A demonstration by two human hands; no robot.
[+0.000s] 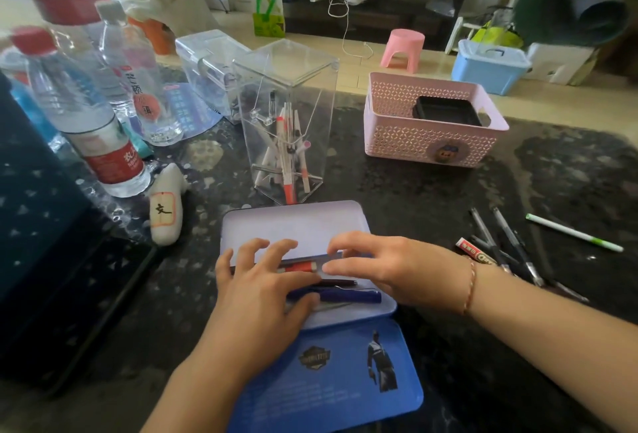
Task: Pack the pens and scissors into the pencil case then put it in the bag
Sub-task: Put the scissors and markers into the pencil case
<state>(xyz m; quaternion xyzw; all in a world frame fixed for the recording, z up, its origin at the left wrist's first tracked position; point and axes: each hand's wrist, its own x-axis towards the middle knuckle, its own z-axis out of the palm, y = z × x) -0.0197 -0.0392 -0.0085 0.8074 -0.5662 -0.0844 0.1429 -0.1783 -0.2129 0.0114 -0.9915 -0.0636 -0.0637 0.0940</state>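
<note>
A clear box (pixel 288 122) of sticks stands just behind the open case (pixel 293 222); loose pens (pixel 497 246) lie to its right, near a pink basket (pixel 431 122). Both hands, left (pixel 262 287) and right (pixel 390 267), rest spread-fingered over a blue pen (pixel 348 295) and a red item inside the case, gripping nothing.

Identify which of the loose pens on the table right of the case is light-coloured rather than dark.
The white pen with green tip, lying farthest right and apart from the others. The remaining loose pens are dark and clear-bodied, piled together nearer the right hand.
</note>
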